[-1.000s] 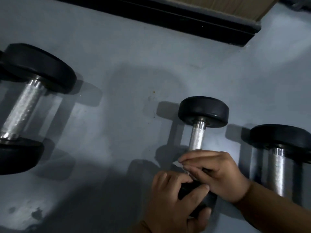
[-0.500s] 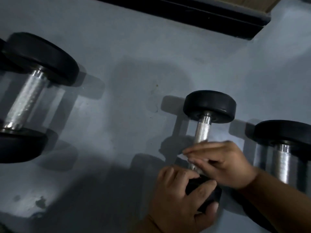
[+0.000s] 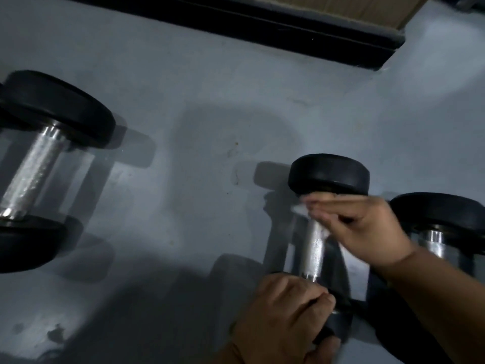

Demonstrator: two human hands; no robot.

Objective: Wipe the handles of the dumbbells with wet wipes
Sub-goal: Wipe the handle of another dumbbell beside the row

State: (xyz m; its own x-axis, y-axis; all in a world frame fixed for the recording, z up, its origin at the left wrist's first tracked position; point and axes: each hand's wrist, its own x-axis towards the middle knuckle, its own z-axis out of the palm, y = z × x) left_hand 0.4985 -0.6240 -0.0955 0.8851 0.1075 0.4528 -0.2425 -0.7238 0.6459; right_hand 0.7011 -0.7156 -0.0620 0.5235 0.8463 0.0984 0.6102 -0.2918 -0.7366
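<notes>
A small dumbbell with black heads lies on the grey floor, its knurled steel handle [image 3: 316, 248] bare along the middle. My right hand [image 3: 364, 229] is curled round the far end of that handle, just under the far head [image 3: 328, 173], with a pale wet wipe [image 3: 299, 209] showing at the fingertips. My left hand [image 3: 286, 319] grips the near head [image 3: 338, 324], which is mostly hidden under the fingers.
A large dumbbell [image 3: 31, 169] lies at the left on the floor. Another dumbbell [image 3: 443, 214] lies close to the right, partly behind my right forearm. A black baseboard [image 3: 262, 24] runs along the back.
My right hand has slid along the handle from its near end up to the far head, uncovering the middle of the handle. My left hand still holds the near head.
</notes>
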